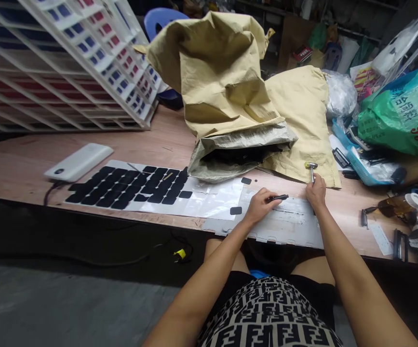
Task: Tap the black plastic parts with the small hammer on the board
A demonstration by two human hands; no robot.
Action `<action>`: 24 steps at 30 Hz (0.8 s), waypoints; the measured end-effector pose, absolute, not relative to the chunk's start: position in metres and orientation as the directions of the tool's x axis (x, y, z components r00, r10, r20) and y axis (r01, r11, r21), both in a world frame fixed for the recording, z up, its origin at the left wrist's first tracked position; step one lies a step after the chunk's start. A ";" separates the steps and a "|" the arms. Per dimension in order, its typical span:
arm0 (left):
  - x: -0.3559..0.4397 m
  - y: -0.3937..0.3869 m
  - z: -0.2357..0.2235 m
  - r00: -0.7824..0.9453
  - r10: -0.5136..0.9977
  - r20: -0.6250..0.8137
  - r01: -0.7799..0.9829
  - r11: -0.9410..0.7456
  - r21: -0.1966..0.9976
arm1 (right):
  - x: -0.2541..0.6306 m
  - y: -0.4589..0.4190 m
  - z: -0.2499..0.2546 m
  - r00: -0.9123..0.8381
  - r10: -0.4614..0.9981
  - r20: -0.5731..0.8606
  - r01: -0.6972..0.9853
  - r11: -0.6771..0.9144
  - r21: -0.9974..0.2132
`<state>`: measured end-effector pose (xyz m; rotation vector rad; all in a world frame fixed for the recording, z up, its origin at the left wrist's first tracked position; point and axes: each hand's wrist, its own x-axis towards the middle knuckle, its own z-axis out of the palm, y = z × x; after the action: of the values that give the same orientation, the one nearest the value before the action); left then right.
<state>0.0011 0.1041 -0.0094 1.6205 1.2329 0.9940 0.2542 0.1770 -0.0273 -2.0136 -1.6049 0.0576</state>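
My left hand point(261, 205) is closed on a slim black part point(278, 197), held low over a grey board point(295, 219) at the table's front edge. What kind of part it is I cannot make out. In my right hand point(316, 193) is a small hammer point(311, 168), its yellow-and-metal head up and its handle wrapped by my fingers. To the left lies a white sheet of black stickers point(122, 185) with rounded corners. A loose black sticker point(235, 210) lies near my left wrist.
A tan sack point(226, 82) gapes open behind the board, dark contents inside. Another tan sack point(299, 115) lies beside it. A white crate point(96, 62) and white device point(80, 161) stand left. At right are a blue basket point(366, 166), green bag point(400, 111) and bottle point(393, 206).
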 end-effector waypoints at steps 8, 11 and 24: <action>-0.033 -0.029 -0.025 0.646 0.657 -0.389 0.297 0.254 0.921 | 0.258 0.180 -0.031 0.261 0.920 0.293 0.878 -0.100 -0.468; -0.010 -0.035 -0.064 0.391 0.725 -0.567 0.458 0.381 0.803 | 0.256 0.179 -0.030 0.276 0.917 0.287 0.870 -0.112 -0.480; -0.020 0.043 0.019 0.796 0.511 -0.324 0.343 0.060 0.937 | 0.253 0.176 -0.026 0.296 0.912 0.283 0.862 -0.128 -0.490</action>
<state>-0.0203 0.0425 0.0189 1.5461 0.7088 0.1450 0.2535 0.1756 -0.0256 -1.9971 -1.5762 0.1129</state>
